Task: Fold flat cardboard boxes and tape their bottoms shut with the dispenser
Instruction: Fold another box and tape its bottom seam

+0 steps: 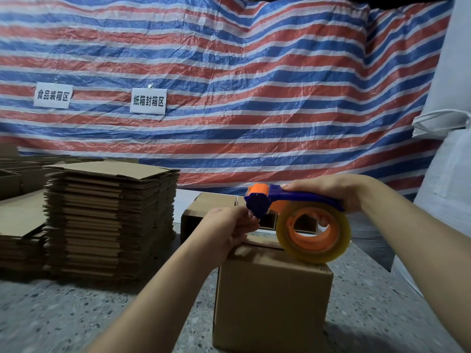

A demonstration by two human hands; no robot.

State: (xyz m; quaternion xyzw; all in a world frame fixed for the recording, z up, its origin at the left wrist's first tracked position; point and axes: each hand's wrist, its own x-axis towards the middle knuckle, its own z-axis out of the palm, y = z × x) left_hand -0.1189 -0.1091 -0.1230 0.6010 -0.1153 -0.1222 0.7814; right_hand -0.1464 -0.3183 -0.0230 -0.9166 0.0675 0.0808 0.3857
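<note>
Gripping the blue handle of the dispenser with my right hand, fingers curled round it, I hold its clear tape roll on the top of the folded box standing on the speckled floor in front of me. With my left hand I pinch at the dispenser's mouth, seemingly the tape's free end, though the tape itself is too clear to make out.

I judge this to be the taping step, just beginning: next I must stick the end down over the box's far edge and draw the dispenser back along the seam.

More flat boxes sit in a stack to the left. On the striped tarp two white signs read 食品装箱区 and 纸箱封箱区.
</note>
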